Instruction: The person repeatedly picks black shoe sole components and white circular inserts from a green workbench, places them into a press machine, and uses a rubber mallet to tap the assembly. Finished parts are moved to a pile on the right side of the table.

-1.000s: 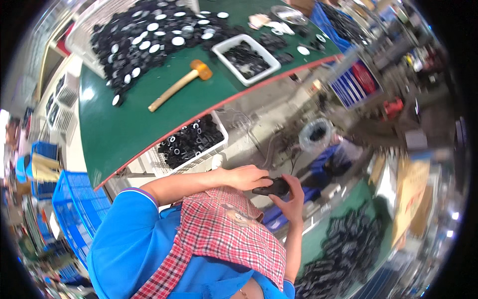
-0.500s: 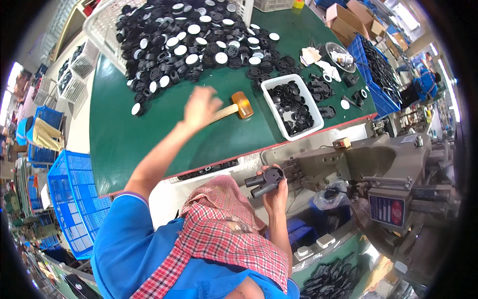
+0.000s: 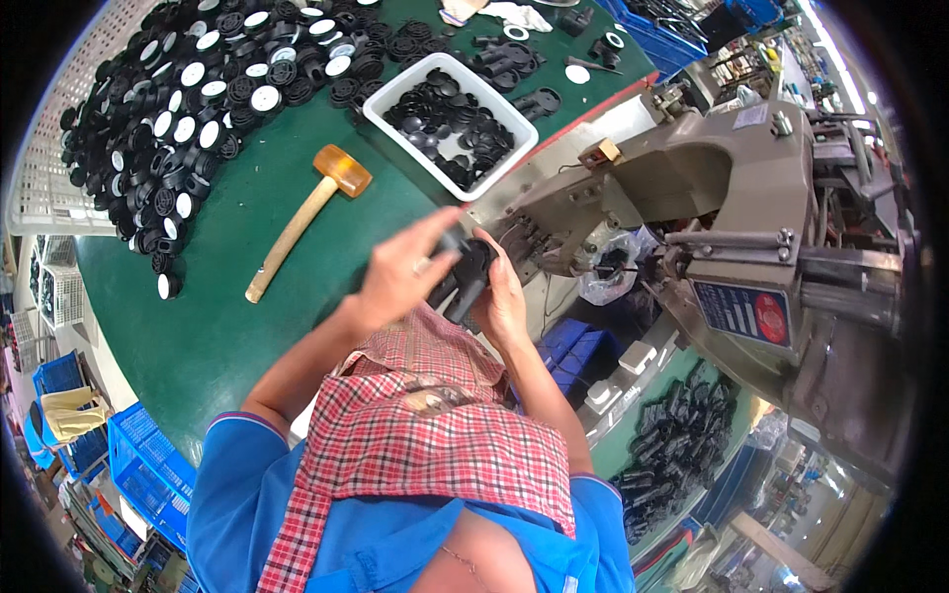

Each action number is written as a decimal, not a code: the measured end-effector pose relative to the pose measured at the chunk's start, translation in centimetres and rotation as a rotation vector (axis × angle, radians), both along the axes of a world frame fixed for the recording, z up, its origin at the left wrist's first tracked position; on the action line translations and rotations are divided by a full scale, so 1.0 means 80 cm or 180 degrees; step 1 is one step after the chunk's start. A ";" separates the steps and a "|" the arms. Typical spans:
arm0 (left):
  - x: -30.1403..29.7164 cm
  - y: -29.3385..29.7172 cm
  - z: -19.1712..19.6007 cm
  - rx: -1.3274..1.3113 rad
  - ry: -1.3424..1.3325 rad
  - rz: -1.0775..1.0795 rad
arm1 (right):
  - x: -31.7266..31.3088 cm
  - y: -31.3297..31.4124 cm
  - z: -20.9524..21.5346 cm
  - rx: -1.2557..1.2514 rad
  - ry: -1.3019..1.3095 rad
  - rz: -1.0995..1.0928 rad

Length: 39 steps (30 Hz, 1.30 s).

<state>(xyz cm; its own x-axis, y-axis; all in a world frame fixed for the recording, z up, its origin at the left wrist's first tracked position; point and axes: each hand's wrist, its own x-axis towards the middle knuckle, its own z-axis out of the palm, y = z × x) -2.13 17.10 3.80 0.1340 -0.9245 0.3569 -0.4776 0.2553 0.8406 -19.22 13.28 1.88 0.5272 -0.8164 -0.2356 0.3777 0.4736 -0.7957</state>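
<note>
In front of my apron, my right hand (image 3: pixel 504 296) grips a black plastic fitting (image 3: pixel 469 287) with a round cup and tube stubs. Close against it from the left, my left hand (image 3: pixel 400 272) pinches a small dark round part (image 3: pixel 453 240) over the cup. That part is blurred, and whether it touches the cup I cannot tell. On the green table (image 3: pixel 227 366) lies a mallet (image 3: pixel 295 237) with a wooden handle and an amber head. A white tub (image 3: pixel 378 106) of small black round parts stands beyond my hands.
A large pile of black round parts (image 3: pixel 178 138), many with white discs, covers the far left of the table. A grey-brown machine (image 3: pixel 761 237) stands at my right. Below it is a heap of black parts (image 3: pixel 672 445). Blue crates (image 3: pixel 148 455) stand at the left.
My left hand has come from beside the mallet to the fitting and now holds a small dark part. The fitting is turned differently in my right hand. The view has shifted right.
</note>
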 end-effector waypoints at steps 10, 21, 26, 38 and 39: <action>-0.116 -0.015 0.003 -0.0499 -0.0295 -0.0582 | -0.085 -0.012 -0.016 -0.0679 0.0209 -0.0299; -0.181 -0.054 -0.037 0.1430 0.1597 -0.0757 | -0.167 -0.034 -0.024 -0.0507 0.0673 -0.0579; -0.211 -0.118 -0.039 0.1084 0.1350 -0.0851 | -0.195 -0.051 -0.028 -0.0931 0.1231 -0.1609; -0.234 -0.153 -0.022 0.1011 0.1074 -0.1074 | -0.202 -0.064 -0.020 -0.0139 0.0932 -0.2250; -0.239 -0.160 -0.044 0.0925 0.1243 -0.1047 | -0.205 -0.058 -0.022 -0.0114 0.1012 -0.2234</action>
<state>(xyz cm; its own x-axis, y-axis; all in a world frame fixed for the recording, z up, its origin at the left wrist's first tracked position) -21.26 4.32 0.27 -0.1059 -0.9923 0.0644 -0.0530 0.0703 0.9961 -35.59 8.60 0.08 -0.2057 -0.9445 -0.2563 0.3307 0.1794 -0.9265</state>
